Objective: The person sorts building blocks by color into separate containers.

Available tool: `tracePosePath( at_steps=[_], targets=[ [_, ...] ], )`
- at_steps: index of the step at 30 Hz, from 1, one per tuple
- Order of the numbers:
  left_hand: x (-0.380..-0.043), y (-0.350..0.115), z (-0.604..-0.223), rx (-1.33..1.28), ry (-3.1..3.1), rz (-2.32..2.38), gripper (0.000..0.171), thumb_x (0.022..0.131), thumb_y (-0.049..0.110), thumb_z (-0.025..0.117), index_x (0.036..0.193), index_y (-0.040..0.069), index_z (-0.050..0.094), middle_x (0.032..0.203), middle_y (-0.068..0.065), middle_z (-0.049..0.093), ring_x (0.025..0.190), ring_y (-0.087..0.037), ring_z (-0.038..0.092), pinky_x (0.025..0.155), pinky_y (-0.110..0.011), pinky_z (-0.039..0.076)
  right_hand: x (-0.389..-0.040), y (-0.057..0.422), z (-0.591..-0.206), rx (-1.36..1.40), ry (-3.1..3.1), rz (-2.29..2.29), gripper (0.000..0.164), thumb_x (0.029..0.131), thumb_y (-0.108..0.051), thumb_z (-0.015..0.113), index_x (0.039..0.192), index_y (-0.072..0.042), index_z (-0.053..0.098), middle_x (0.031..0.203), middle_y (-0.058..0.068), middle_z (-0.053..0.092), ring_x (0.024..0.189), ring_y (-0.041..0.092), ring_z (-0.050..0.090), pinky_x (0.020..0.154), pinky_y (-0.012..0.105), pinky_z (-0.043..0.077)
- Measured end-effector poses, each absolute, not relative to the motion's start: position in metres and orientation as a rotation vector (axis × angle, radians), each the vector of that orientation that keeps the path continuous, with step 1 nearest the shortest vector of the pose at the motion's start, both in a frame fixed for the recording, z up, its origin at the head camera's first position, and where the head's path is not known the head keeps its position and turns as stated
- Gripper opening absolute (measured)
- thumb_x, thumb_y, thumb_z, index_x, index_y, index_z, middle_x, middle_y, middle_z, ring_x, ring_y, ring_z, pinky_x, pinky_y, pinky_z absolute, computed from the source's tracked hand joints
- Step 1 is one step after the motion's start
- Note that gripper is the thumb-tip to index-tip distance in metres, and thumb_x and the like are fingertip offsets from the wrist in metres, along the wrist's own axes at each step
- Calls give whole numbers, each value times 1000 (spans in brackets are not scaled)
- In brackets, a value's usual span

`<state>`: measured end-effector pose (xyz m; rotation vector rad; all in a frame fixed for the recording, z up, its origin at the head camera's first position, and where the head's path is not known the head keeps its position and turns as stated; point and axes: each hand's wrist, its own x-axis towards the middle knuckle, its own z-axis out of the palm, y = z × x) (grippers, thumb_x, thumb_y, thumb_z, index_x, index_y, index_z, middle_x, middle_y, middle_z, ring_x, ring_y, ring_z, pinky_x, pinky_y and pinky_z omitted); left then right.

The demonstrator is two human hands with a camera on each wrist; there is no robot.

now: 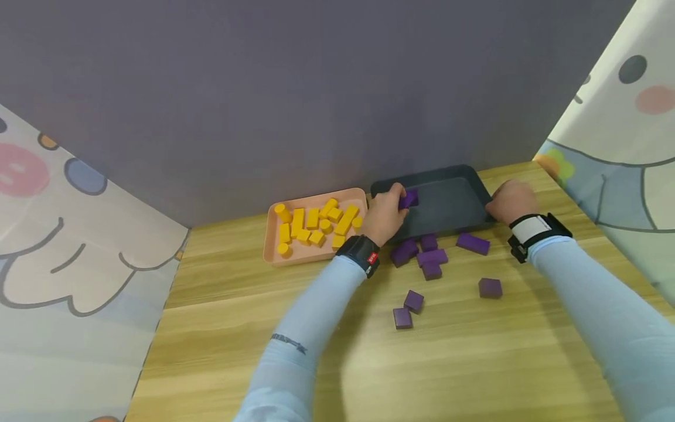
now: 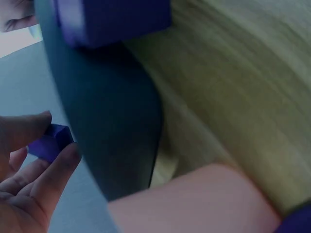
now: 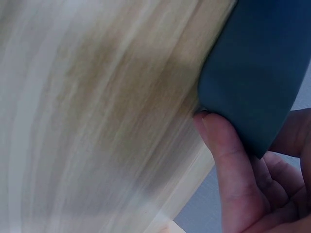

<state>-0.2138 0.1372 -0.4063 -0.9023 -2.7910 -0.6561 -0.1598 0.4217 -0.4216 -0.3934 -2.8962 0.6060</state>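
Note:
My left hand (image 1: 384, 215) reaches over the left end of a dark grey tray (image 1: 448, 202). Between thumb and fingertips it pinches a purple block (image 2: 52, 143); in the head view the fingers partly cover this block (image 1: 407, 199). At the tray's right end, my right hand (image 1: 510, 200) grips the rim. Up close in the right wrist view, thumb and fingers of that hand (image 3: 243, 189) hold the tray's corner wall (image 3: 252, 73) from both sides. Several purple blocks lie on the table in front of the tray, among them a long one (image 1: 473, 244) and a cube (image 1: 490, 288).
Left of the dark tray, a peach tray (image 1: 269, 246) holds several yellow blocks (image 1: 297, 223). Two small purple blocks, one (image 1: 402, 318) nearer me, lie on the wooden table (image 1: 221, 328). A grey panel (image 1: 263, 105) stands behind, with cartoon-printed cloth (image 1: 68, 252) at both sides.

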Motion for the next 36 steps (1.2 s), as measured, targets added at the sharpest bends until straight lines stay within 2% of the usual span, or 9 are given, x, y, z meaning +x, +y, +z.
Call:
tracePosePath(
  at_steps=[7, 15, 22, 29, 36],
  targets=[
    [-216, 142, -418, -909, -2882, -591, 27, 91, 15, 67, 116, 15, 54, 107, -5, 72, 85, -15, 70, 74, -25, 57, -158, 420, -421, -427, -2904, 650, 25, 74, -12, 64, 50, -6, 61, 47, 0, 53, 51, 23, 48, 44, 31, 33],
    [-217, 142, -428, -915, -2922, -522, 23, 88, 8, 65, 110, 13, 58, 105, -3, 72, 84, -16, 68, 76, -28, 58, -159, 418, -427, -476, -2911, 662, 18, 75, -13, 66, 65, 1, 71, 60, 11, 66, 59, 28, 56, 45, 32, 39],
    [-221, 144, -432, -904, -2932, -485, 24, 87, 5, 65, 109, 13, 59, 104, -3, 71, 84, -16, 66, 78, -28, 58, -159, 421, -425, -482, -2910, 659, 23, 75, -14, 65, 56, -3, 65, 51, 3, 57, 55, 26, 50, 44, 32, 35],
    [-221, 142, -431, -899, -2943, -475, 27, 87, 5, 67, 112, 13, 61, 108, -3, 72, 89, -16, 67, 82, -28, 58, -160, 420, -423, -479, -2924, 657, 20, 76, -14, 66, 73, 5, 73, 68, 18, 70, 63, 33, 59, 48, 37, 44],
    [-218, 141, -427, -901, -2986, -480, 29, 90, 8, 65, 117, 14, 62, 115, -1, 71, 100, -15, 67, 90, -28, 57, -158, 422, -421, -457, -2919, 670, 20, 75, -13, 66, 72, 5, 73, 70, 20, 70, 64, 36, 61, 49, 39, 45]
  ],
)
